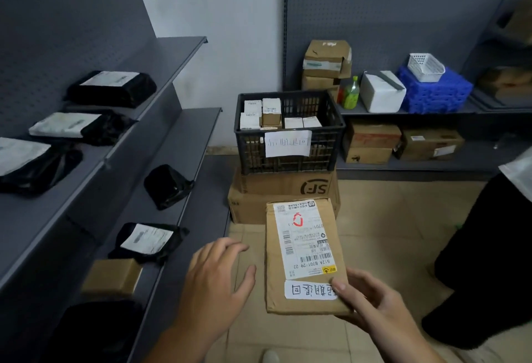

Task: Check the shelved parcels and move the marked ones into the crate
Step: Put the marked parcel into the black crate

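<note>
Brown parcel (305,256), handwritten slip on it: gripped at near corner by right hand (371,302). Left hand (218,279) open beside it, empty. Black crate (289,132) beyond, holding small boxes.

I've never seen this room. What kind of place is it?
Probably a parcel storeroom: grey shelves hold black mailer bags, a black crate holds small boxes, and the right hand holds a labelled parcel.
</note>
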### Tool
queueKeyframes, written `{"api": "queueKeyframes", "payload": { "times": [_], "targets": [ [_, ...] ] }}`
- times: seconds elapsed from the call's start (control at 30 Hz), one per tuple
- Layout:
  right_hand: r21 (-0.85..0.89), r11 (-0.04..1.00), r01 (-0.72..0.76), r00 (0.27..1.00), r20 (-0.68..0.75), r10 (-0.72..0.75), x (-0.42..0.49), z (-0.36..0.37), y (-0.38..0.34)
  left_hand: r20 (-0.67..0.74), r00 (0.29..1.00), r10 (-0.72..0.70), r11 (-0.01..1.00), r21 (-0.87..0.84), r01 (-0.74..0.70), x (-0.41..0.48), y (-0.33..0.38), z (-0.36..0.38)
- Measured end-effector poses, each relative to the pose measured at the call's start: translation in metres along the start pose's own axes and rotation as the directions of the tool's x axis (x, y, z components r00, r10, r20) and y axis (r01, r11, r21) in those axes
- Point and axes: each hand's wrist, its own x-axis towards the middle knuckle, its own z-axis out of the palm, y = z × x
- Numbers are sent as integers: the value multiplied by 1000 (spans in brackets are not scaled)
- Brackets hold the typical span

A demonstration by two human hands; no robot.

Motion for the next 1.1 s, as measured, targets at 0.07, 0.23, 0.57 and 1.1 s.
{"api": "queueKeyframes", "payload": {
  "times": [0.07,0.23,0.57,1.1],
  "targets": [
    [-1,1000,-8,1000,2,8,36,9,-16,7,1000,4,1000,-11,-4,42,-17,6],
    [36,999,-18,999,-29,19,119,31,-57,18,999,43,999,-24,-43,143,-52,15],
    [82,996,-29,996,-83,36,283,38,-114,63,996,64,998,-20,-63,311,-85,49],
    [42,989,-140,989,-43,142,554,24,-193,92,994,-52,999,-1,52,540,-102,106]
  ]
}}
